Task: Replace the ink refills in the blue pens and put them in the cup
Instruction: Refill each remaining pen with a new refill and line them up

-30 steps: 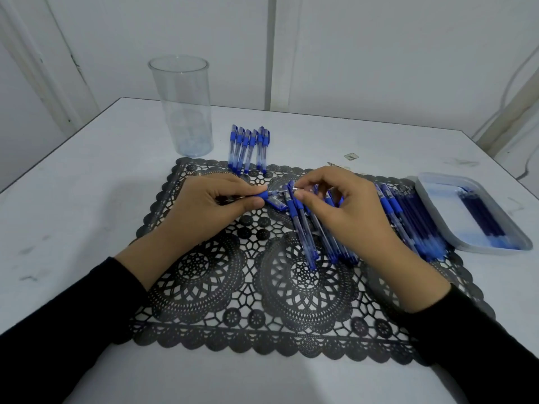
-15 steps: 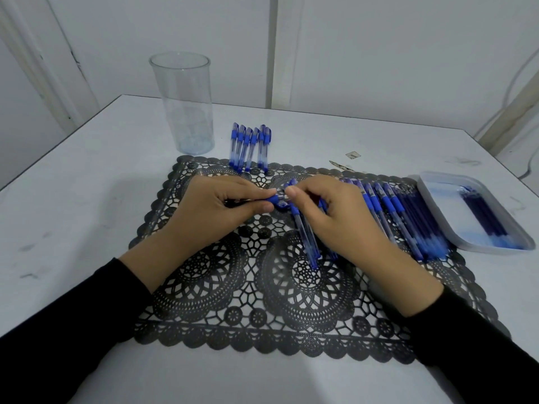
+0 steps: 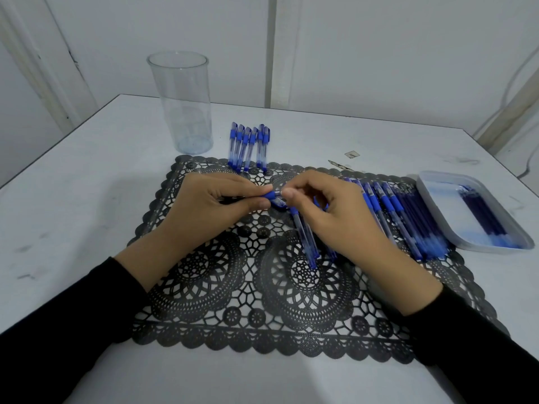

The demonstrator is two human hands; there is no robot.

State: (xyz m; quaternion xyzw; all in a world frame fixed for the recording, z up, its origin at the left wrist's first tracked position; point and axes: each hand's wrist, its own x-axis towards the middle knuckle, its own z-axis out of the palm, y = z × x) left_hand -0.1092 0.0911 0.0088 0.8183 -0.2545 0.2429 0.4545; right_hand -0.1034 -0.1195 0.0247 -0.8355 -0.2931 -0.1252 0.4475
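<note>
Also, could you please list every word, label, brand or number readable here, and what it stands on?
No text is legible anywhere in this view.
On the clear blue-capped plastic pens beyond the black lace mat: barrel print too small to read.
On the blue-gripped pen being pinched: nothing legible.
On the tall clear plastic cup: no marking visible.
On the white plastic tray of dark blue refills: no label visible.

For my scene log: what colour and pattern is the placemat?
The placemat is black openwork lace, clearest in head view.
</note>
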